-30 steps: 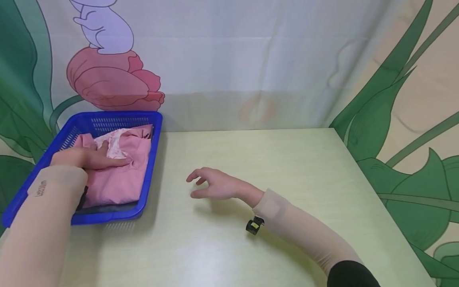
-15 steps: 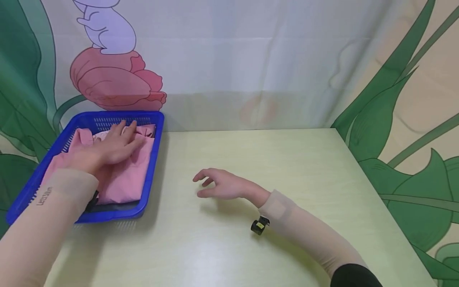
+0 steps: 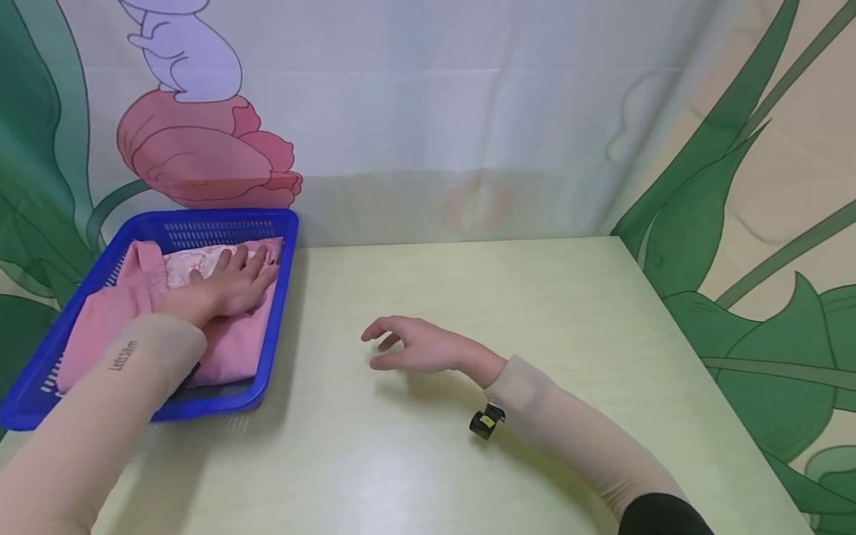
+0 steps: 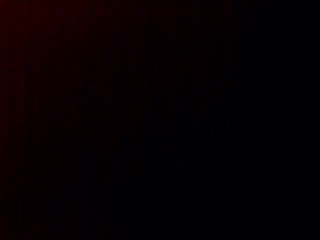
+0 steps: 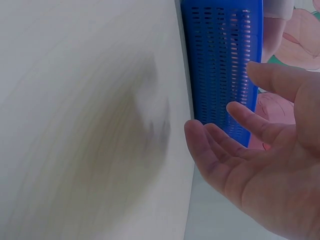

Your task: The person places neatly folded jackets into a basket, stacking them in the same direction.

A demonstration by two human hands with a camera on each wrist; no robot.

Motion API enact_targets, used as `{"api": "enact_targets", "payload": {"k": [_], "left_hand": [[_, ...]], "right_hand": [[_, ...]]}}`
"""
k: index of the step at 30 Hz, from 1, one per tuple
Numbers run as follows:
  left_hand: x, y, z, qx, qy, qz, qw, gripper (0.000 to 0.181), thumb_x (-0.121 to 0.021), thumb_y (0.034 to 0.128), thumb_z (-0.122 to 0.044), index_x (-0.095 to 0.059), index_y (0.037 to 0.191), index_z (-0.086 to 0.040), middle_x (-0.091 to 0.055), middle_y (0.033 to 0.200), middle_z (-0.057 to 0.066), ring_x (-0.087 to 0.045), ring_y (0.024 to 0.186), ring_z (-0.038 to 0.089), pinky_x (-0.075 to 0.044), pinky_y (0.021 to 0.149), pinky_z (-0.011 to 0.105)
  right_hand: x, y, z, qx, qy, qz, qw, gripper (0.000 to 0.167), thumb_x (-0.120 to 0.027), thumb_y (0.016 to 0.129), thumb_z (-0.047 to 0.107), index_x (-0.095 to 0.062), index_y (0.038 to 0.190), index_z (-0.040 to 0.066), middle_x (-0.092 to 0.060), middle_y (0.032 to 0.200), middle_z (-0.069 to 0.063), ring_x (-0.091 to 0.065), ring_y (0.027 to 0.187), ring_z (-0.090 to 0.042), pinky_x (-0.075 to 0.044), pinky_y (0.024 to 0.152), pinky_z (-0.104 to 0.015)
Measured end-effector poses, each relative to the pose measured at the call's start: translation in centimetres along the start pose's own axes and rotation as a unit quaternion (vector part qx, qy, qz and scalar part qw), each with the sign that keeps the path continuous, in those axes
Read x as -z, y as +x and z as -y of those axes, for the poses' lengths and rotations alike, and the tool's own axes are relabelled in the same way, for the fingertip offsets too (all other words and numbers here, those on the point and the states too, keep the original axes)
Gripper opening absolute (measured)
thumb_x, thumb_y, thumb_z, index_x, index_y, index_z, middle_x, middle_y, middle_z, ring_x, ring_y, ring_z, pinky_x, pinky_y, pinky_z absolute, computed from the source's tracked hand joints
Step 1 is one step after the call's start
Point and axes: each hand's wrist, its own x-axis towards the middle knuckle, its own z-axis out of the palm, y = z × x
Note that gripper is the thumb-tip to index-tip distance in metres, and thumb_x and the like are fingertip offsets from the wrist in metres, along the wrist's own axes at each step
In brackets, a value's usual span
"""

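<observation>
Folded pink clothing (image 3: 230, 353) with a white patterned patch (image 3: 183, 266) lies in a blue plastic basket (image 3: 277, 312) at the left of the table. My left hand (image 3: 230, 288) rests on the clothing with fingers spread and fairly straight. Its wrist view is almost wholly black. Over the middle of the table hovers my right hand (image 3: 421, 344), fingers loosely bent and holding nothing. In the right wrist view, that hand (image 5: 260, 155) appears with the basket's slotted side (image 5: 222, 65) beyond its fingers.
The pale wooden table (image 3: 468, 290) reaches back to a white printed curtain (image 3: 414, 111). Green leaf-patterned cloth (image 3: 789, 357) hangs along the right side. A small black wrist camera (image 3: 486, 421) is strapped below my right wrist.
My left hand has shifted rightward and its fingers have spread across the clothing. More pink cloth now shows at the basket's left. My right hand has moved only slightly to the right.
</observation>
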Motion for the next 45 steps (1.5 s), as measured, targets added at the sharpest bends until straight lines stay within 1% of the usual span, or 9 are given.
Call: {"api": "enact_targets", "payload": {"k": [6, 15, 20, 26, 29, 32, 38, 41, 45], "left_hand": [[-0.2, -0.2, -0.4, -0.001, 0.012, -0.014, 0.9998, 0.105, -0.005, 0.0904, -0.085, 0.002, 0.165, -0.011, 0.013, 0.165, 0.029, 0.018, 0.148, 0.053, 0.015, 0.095, 0.087], [1.4, -3.6, -2.5, -0.011, -0.001, -0.032, 0.9994, 0.094, -0.018, 0.1007, -0.074, 0.004, 0.164, -0.007, 0.012, 0.163, 0.033, 0.017, 0.147, 0.055, 0.011, 0.102, 0.083], [3.5, -7.2, -2.3, -0.010, -0.014, -0.069, 0.9975, 0.090, -0.017, 0.1044, -0.067, 0.009, 0.161, -0.003, 0.017, 0.160, 0.036, 0.018, 0.145, 0.058, 0.007, 0.104, 0.083], [7.5, -12.3, -2.3, -0.002, -0.002, -0.059, 0.9982, 0.087, -0.014, 0.1062, -0.062, 0.014, 0.158, 0.002, 0.019, 0.157, 0.041, 0.018, 0.142, 0.060, 0.007, 0.104, 0.083], [8.3, -14.4, -2.2, 0.011, 0.003, -0.063, 0.9980, 0.086, -0.014, 0.1063, -0.062, 0.015, 0.158, 0.001, 0.019, 0.157, 0.040, 0.018, 0.143, 0.059, 0.002, 0.100, 0.086], [7.6, -16.5, -1.4, 0.013, 0.009, -0.070, 0.9974, 0.083, -0.015, 0.1076, -0.059, 0.016, 0.158, 0.000, 0.018, 0.157, 0.041, 0.016, 0.143, 0.061, -0.003, 0.098, 0.088], [3.4, -19.7, 1.3, 0.042, 0.007, -0.078, 0.9961, 0.084, -0.021, 0.1079, -0.059, 0.017, 0.158, -0.003, 0.017, 0.154, 0.044, 0.015, 0.139, 0.066, -0.003, 0.094, 0.090], [1.6, -20.4, 2.3, 0.054, 0.004, -0.060, 0.9967, 0.090, -0.025, 0.1069, -0.062, 0.012, 0.157, 0.003, 0.017, 0.152, 0.046, 0.015, 0.138, 0.067, -0.001, 0.096, 0.090], [0.0, -20.2, 2.8, 0.035, -0.002, -0.051, 0.9981, 0.091, -0.031, 0.1081, -0.057, 0.005, 0.155, 0.012, 0.015, 0.150, 0.051, 0.015, 0.136, 0.069, 0.003, 0.102, 0.085]], "right_hand": [[0.1, -0.2, 0.2, -0.002, 0.002, 0.001, 1.0000, 0.048, -0.068, 0.100, 0.024, -0.055, 0.142, 0.007, -0.055, 0.144, -0.003, -0.058, 0.127, -0.024, -0.048, 0.100, -0.033], [0.3, -0.6, 0.0, -0.002, -0.004, 0.004, 1.0000, 0.048, -0.068, 0.100, 0.027, -0.055, 0.142, 0.007, -0.055, 0.145, -0.005, -0.058, 0.126, -0.023, -0.049, 0.096, -0.032], [0.4, -0.6, 0.0, -0.002, -0.005, 0.003, 1.0000, 0.048, -0.067, 0.100, 0.027, -0.055, 0.143, 0.007, -0.055, 0.146, -0.005, -0.059, 0.124, -0.020, -0.049, 0.096, -0.032], [0.5, -0.9, -0.5, -0.013, 0.003, 0.003, 0.9999, 0.048, -0.067, 0.101, 0.029, -0.055, 0.142, 0.009, -0.055, 0.145, -0.005, -0.060, 0.121, -0.013, -0.050, 0.094, -0.031], [0.6, -0.9, -0.7, -0.010, 0.007, 0.002, 0.9999, 0.048, -0.067, 0.101, 0.028, -0.055, 0.142, 0.008, -0.055, 0.145, -0.006, -0.060, 0.121, -0.014, -0.051, 0.094, -0.031], [0.7, -0.8, -0.8, -0.003, 0.007, 0.004, 1.0000, 0.049, -0.067, 0.101, 0.028, -0.055, 0.143, 0.007, -0.055, 0.146, -0.006, -0.060, 0.121, -0.014, -0.051, 0.094, -0.031], [0.9, -1.0, -0.8, -0.003, 0.009, 0.006, 0.9999, 0.049, -0.067, 0.101, 0.029, -0.055, 0.143, 0.007, -0.055, 0.145, -0.006, -0.061, 0.120, -0.013, -0.051, 0.094, -0.032], [1.1, -1.0, -1.0, -0.005, 0.012, 0.003, 0.9999, 0.048, -0.067, 0.101, 0.029, -0.056, 0.142, 0.008, -0.056, 0.144, -0.007, -0.061, 0.118, -0.012, -0.051, 0.093, -0.034], [1.0, -1.0, -1.0, 0.000, 0.024, 0.004, 0.9997, 0.049, -0.068, 0.100, 0.030, -0.056, 0.142, 0.008, -0.056, 0.144, -0.008, -0.061, 0.117, -0.012, -0.052, 0.093, -0.035]]}}
